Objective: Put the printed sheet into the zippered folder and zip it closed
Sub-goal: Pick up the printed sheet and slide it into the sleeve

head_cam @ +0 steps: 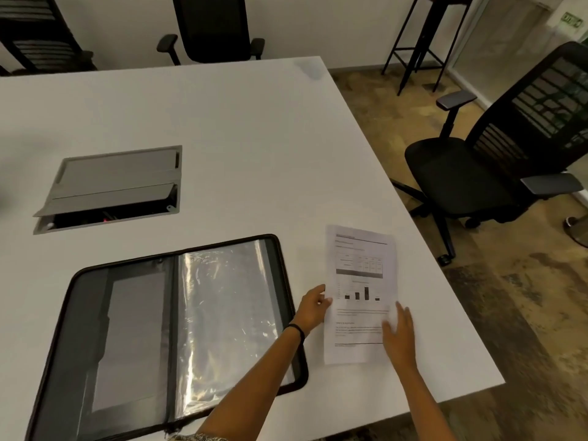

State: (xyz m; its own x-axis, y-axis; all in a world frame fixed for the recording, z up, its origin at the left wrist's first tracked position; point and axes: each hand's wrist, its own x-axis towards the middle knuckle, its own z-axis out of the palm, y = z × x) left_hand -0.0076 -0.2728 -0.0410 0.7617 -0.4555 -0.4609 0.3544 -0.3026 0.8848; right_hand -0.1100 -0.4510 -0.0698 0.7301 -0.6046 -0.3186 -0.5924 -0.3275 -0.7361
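Note:
The printed sheet [359, 275], white with a table and a bar chart, lies flat on the white table [222, 122] near its right edge. My left hand [313, 308] pinches the sheet's left edge, its forearm crossing the folder's right corner. My right hand [399, 334] rests flat on the sheet's lower right part, fingers spread. The black zippered folder [178, 329] lies wide open to the left of the sheet, with a grey pocket on its left half and shiny clear plastic sleeves on its right half.
A grey cable hatch [111, 189] is set into the table behind the folder, its lid partly raised. Black office chairs stand at the right [496, 160] and at the far side [213, 27]. A tall stool [423, 36] stands at the back right.

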